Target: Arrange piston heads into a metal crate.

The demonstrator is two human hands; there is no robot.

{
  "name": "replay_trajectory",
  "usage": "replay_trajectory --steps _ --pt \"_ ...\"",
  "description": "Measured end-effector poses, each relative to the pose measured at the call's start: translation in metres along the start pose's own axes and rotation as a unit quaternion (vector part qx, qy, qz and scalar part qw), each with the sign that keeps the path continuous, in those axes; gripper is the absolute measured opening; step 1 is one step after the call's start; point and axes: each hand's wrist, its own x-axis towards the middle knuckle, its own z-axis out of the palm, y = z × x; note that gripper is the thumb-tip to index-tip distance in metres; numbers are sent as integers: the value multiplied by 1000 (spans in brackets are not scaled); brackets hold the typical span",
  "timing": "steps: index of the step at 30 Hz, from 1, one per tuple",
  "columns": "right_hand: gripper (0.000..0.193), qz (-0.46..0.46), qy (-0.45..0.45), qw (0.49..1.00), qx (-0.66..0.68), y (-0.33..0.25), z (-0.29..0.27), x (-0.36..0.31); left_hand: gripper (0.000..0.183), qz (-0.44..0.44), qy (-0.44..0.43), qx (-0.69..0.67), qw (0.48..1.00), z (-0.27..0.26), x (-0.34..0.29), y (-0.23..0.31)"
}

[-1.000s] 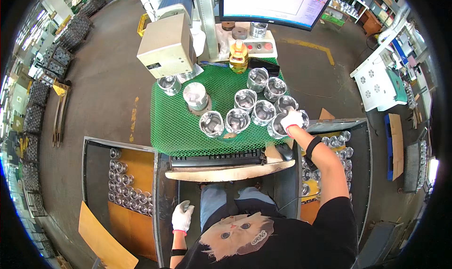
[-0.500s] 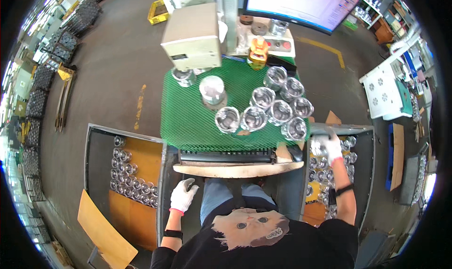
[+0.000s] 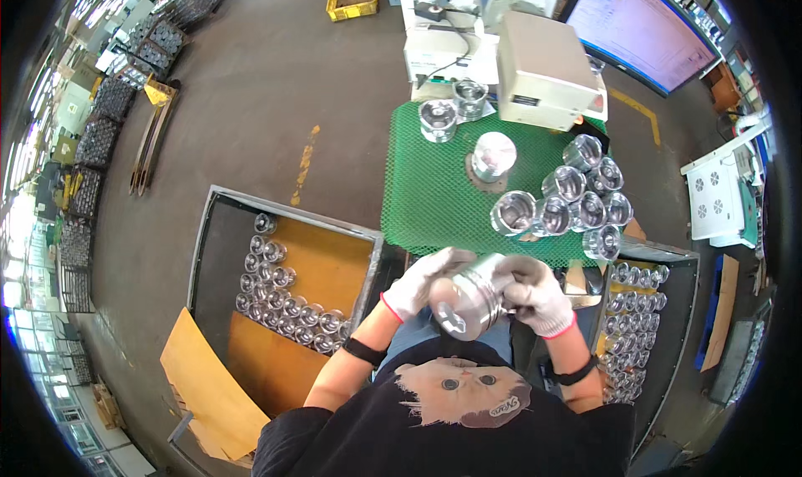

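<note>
Both my hands wear white gloves and meet above my lap, in front of the green mesh mat (image 3: 418, 197). Between them is a shiny metal piston (image 3: 469, 303), tilted. My left hand (image 3: 423, 281) grips its left side, and my right hand (image 3: 539, 293) wraps the right side near its grooved rings. On the mat, one piston (image 3: 494, 154) stands crown up on a round dark base. A cluster of several pistons (image 3: 552, 215) sits to its right, open ends up. Two more, one of them a piston (image 3: 438, 121), stand at the far left of the mat.
A beige box-shaped device (image 3: 547, 72) and a monitor (image 3: 639, 30) stand at the back. The left bin (image 3: 203, 243) holds several pistons on brown board; the right bin (image 3: 681, 268) holds rows of them. A loose board (image 3: 205, 385) leans at the lower left.
My right hand has come from the right bin to my lap with a piston. My left hand has risen to grip it too. The view has turned left.
</note>
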Motion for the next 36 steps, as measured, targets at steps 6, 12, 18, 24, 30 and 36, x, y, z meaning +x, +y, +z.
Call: replay_trajectory --steps 6,12,18,24,30,36 --pt "35 -22 38 981 -190 -6 49 67 55 53 -71 -313 945 3 -34 42" --pt "91 -56 -4 964 -259 -8 39 60 48 87 205 -77 972 0 -28 59" --pt "78 -9 107 991 -80 23 -12 73 47 -131 122 -16 984 30 35 39" --pt "55 -20 273 940 202 14 -81 15 58 143 205 740 625 1 138 87" --pt "52 -94 300 920 232 -31 -110 21 51 230 158 803 527 -38 264 48" --pt "41 -109 385 913 -72 -41 -168 83 67 179 282 514 791 -16 227 94"
